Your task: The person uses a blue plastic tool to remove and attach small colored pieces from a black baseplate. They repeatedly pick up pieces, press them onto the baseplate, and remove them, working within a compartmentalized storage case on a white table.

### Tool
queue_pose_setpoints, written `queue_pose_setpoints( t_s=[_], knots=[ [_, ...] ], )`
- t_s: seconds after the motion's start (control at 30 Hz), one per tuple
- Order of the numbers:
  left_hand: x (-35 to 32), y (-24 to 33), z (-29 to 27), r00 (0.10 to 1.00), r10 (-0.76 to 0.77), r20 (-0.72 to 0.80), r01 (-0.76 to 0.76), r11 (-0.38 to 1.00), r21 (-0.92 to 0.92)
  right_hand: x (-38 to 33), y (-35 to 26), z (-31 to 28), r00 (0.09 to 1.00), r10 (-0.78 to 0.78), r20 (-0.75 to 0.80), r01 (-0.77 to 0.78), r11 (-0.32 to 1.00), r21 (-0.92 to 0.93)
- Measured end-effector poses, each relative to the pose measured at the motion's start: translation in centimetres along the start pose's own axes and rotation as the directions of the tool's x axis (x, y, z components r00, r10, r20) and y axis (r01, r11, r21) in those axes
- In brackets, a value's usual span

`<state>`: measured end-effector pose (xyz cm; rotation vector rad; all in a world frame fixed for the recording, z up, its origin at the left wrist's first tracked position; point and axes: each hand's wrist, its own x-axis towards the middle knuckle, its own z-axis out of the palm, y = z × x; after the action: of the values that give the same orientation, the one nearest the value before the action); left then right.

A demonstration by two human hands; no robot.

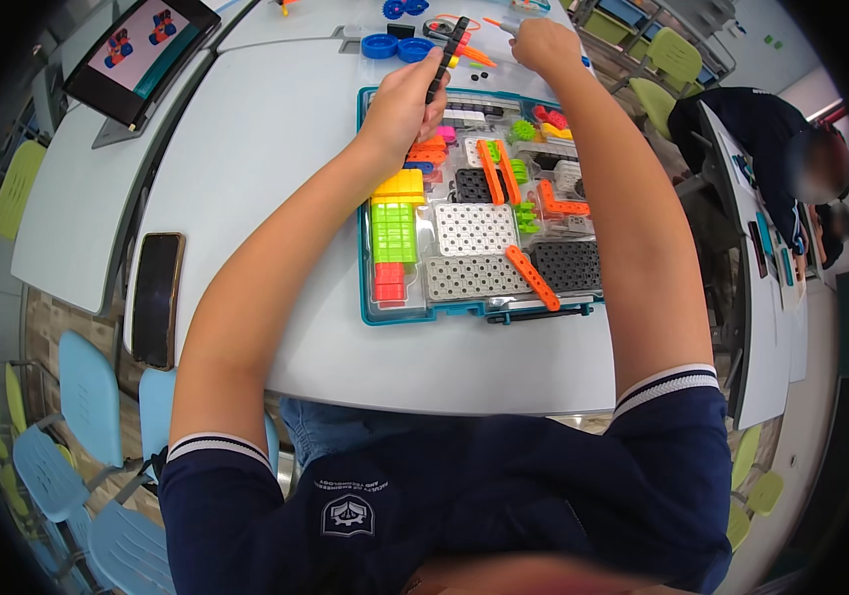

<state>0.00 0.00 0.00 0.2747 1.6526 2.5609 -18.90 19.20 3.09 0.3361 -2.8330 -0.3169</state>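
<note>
My left hand [407,107] is closed around a black perforated building beam [453,55], which points up and away over the kit box's far edge. At the far side of the table, my right hand [546,48] has its fingers bent together at a thin grey piece with an orange tip [494,23]; its exact kind is too small to tell. Below my hands lies an open teal-rimmed kit box [366,248]. It holds a white perforated plate [475,229], a dark perforated plate [568,266], green blocks [394,234] and an orange beam [532,279] lying across the plates.
Blue wheel rims [379,46] and small loose parts lie beyond the box. A phone [158,297] rests near the table's left edge. A screen [143,55] showing a model stands at the far left. Another person [762,139] leans over a table on the right.
</note>
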Motion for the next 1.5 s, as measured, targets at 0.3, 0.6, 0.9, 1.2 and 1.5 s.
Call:
queue_pose_setpoints(
  t_s=[0.3, 0.6, 0.9, 1.2, 1.5],
  knots=[
    [0.0, 0.0, 0.0, 1.0, 0.007, -0.02, -0.007, 1.0, 0.02, -0.9, -1.6, 0.3, 0.994, -0.064, 0.085, 0.086, 0.955, -0.283],
    [0.1, 0.0, 0.1, 1.0, 0.009, -0.014, -0.009, 1.0, 0.005, -1.1, -0.5, 0.1, 0.986, -0.154, -0.063, 0.126, 0.939, -0.319],
    [0.2, -0.1, 0.2, 0.999, -0.008, -0.041, 0.008, 1.0, 0.004, -4.6, 1.2, -3.3, 0.936, -0.034, -0.349, 0.088, 0.986, 0.14],
    [0.2, -0.2, 0.0, 0.999, -0.016, -0.028, 0.015, 1.0, -0.008, -13.9, 2.3, -4.8, 0.976, 0.2, -0.092, -0.009, 0.454, 0.891],
    [0.0, 0.0, 0.1, 0.999, -0.025, -0.042, 0.026, 0.999, 0.022, -16.2, 2.1, -1.4, 0.984, 0.171, -0.047, -0.012, 0.325, 0.946]
  ],
)
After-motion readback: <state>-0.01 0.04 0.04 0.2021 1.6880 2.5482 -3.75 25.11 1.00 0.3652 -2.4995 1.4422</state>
